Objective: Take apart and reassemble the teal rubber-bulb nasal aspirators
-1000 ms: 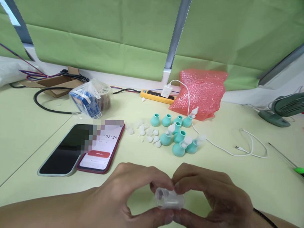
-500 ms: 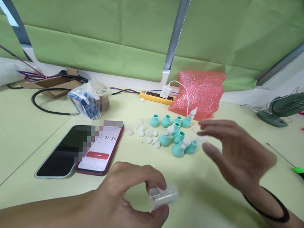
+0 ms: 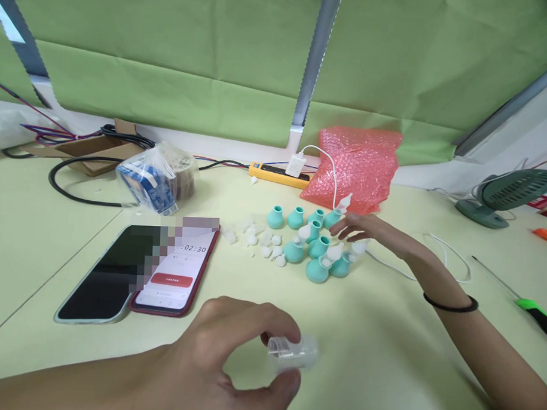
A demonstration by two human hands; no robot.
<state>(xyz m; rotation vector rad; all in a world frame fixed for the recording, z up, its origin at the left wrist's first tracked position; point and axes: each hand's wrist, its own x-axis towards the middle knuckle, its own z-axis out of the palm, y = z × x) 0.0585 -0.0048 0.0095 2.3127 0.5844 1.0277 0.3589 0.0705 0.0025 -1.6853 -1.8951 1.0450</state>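
Note:
Between its thumb and fingers my left hand (image 3: 246,347) pinches a small clear plastic tube (image 3: 294,353), lying sideways above the near part of the table. Farther off, my right hand (image 3: 366,229) reaches over the right side of a cluster of teal rubber bulbs (image 3: 294,251), fingers apart and bent downward, with nothing seen in them. Several bulbs stand with open necks, like the teal bulb (image 3: 277,217) at the left; others carry a white translucent tip, such as the tip (image 3: 344,204) by my right fingertips. Loose white translucent pieces (image 3: 266,251) lie left of the bulbs.
Two phones (image 3: 174,285) lie at the left, one showing a timer. Behind are a bagged blue box (image 3: 151,180), a yellow power strip (image 3: 274,176) with a white charger, and pink bubble wrap (image 3: 358,166). At right are a screwdriver (image 3: 536,316), a white cable and a green fan (image 3: 511,192).
My right hand has moved away from me and leftward, to the back right of the teal bulbs. My left hand still pinches the tube in nearly the same place.

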